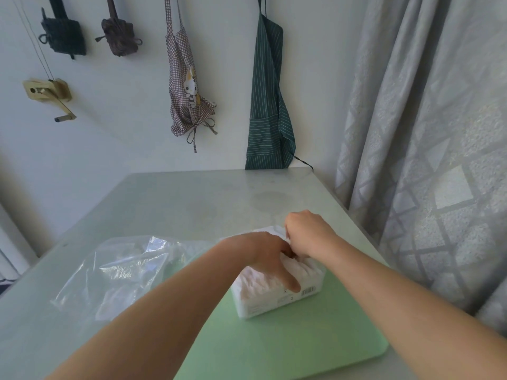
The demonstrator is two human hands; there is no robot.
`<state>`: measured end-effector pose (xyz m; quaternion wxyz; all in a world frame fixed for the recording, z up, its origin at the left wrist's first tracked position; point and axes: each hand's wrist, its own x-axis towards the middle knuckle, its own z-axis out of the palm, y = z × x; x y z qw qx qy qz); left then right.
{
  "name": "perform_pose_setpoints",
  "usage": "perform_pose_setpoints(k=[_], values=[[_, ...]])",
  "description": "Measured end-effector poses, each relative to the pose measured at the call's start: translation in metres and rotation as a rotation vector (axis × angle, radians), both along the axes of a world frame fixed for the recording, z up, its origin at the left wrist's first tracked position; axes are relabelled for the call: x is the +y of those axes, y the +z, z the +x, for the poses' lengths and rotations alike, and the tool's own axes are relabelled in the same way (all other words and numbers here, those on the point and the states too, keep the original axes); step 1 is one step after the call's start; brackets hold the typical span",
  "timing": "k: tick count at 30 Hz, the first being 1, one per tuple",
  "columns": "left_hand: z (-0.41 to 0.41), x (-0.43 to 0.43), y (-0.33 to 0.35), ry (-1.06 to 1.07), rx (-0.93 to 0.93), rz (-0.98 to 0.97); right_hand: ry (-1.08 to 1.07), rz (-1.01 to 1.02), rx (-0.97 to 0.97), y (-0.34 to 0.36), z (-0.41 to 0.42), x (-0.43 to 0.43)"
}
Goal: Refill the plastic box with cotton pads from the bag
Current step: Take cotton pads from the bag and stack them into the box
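On the near right part of the table (192, 204), a plastic box (274, 305) stands on a green mat (288, 346), packed with cotton pads (258, 281). The left hand (263, 253) clasps the pads from above, its thumb down the box's near wall and its fingers tucked in among them. The right hand (307, 231) is curled at the box's far end, grasping pads there. A crumpled clear bag (123, 270) lies just left of the box, still holding a few pads.
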<state>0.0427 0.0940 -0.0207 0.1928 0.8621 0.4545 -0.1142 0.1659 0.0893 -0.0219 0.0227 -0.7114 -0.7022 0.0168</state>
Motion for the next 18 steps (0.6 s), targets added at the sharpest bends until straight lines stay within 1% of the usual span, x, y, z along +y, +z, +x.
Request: perform_pose_setpoints(k=[2, 5, 7, 9, 13, 18], values=[[-0.002, -0.002, 0.0, -0.032, -0.061, 0.093, 0.002, 0.035, 0.002, -0.003, 0.002, 0.001], [-0.006, -0.005, -0.001, -0.038, -0.098, 0.255, 0.011, 0.065, 0.028, -0.008, 0.004, 0.0], [-0.011, -0.005, -0.001, -0.012, -0.075, 0.272, 0.03, 0.05, 0.042, -0.007, 0.007, 0.0], [-0.015, -0.005, -0.002, -0.001, -0.053, 0.254, 0.033, 0.014, 0.096, -0.003, 0.012, 0.0], [-0.018, -0.009, -0.005, 0.01, -0.082, 0.244, 0.037, -0.006, 0.233, 0.0, 0.024, 0.002], [-0.018, -0.017, -0.007, 0.005, -0.068, 0.321, 0.054, -0.052, 0.261, -0.008, 0.024, -0.003]])
